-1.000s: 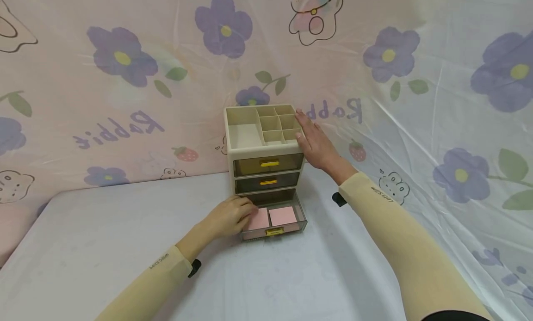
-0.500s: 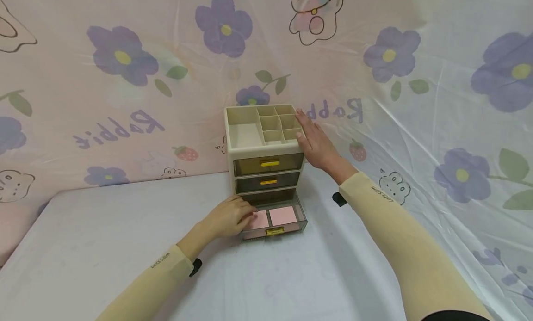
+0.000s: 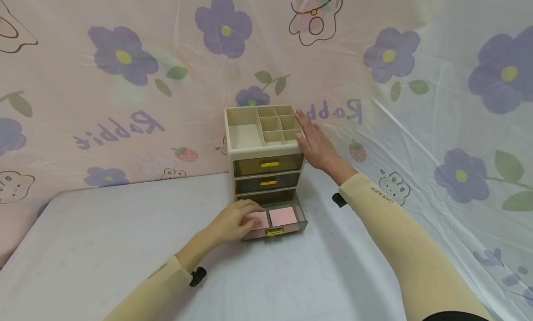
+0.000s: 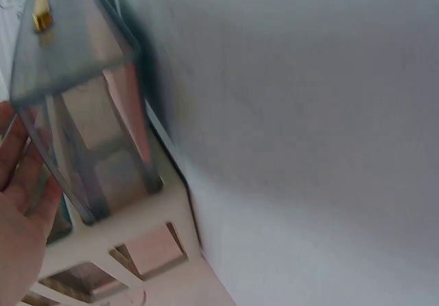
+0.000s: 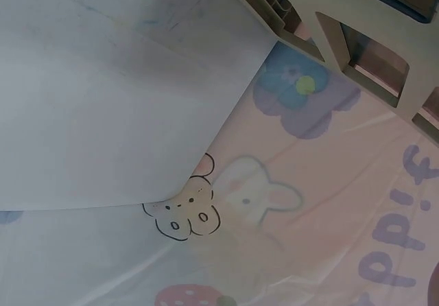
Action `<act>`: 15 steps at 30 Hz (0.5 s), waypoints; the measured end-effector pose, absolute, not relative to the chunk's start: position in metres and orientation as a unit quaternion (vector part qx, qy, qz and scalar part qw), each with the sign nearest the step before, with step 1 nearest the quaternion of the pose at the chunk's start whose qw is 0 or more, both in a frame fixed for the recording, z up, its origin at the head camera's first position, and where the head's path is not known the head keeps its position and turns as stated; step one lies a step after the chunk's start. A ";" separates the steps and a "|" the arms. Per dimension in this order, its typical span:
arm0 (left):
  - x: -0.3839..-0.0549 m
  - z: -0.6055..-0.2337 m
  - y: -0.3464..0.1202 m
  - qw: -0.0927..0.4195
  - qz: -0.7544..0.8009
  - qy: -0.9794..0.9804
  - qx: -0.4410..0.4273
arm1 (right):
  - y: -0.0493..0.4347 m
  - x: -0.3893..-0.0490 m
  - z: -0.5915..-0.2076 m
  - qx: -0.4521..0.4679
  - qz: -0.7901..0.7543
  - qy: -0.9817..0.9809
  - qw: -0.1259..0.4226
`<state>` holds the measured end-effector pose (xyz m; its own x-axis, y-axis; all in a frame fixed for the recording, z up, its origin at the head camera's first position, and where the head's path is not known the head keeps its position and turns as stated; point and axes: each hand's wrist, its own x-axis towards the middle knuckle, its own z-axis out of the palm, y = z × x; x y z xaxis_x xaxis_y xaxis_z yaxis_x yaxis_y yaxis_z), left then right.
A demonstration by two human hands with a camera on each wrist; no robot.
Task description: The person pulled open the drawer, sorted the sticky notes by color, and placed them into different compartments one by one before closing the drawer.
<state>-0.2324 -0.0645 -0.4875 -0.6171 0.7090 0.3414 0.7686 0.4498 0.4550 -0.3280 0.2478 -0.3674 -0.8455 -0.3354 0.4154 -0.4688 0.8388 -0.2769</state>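
Note:
A cream desk organizer (image 3: 266,151) with drawers stands on the white table. Its bottom drawer (image 3: 300,223), of smoky clear plastic, is pulled out and holds two pink square paper pads, side by side with a divider between. My left hand (image 3: 231,221) reaches over the drawer's left wall, fingers and thumb spread apart over the left pink pad (image 3: 262,220), partly hiding it. The right pink pad (image 3: 283,216) lies uncovered. In the left wrist view, my left fingers (image 4: 17,156) extend past the drawer rim. My right hand (image 3: 317,143) rests along the organizer's top right edge, fingers straight.
Two upper drawers with yellow handles, such as the top one (image 3: 269,163), are closed. The organizer's divided top tray (image 3: 243,133) holds nothing visible. A printed cloth (image 3: 166,89) hangs right behind, and the white tabletop (image 3: 125,228) spreads out to the left.
My left hand has shifted slightly down and toward me, its fingers and thumb parting over the left pink pad. The right hand stays in place on the organizer.

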 end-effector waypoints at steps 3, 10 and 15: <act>-0.222 -0.486 -0.062 0.032 -0.348 -0.839 -0.418 | 0.247 -0.327 -0.367 0.213 0.189 -0.942 0.176; -0.197 -0.486 -0.054 0.010 -0.419 -0.812 -0.406 | 0.248 -0.327 -0.367 0.210 0.189 -0.944 0.171; -0.185 -0.488 -0.045 -0.005 -0.456 -0.789 -0.412 | 0.248 -0.326 -0.367 0.209 0.188 -0.944 0.171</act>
<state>-0.1846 -0.0451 -0.4877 -0.6607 0.6547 0.3672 0.6446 0.2442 0.7244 -0.3260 0.2478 -0.3673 -0.8539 -0.3311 0.4015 -0.4597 0.8414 -0.2840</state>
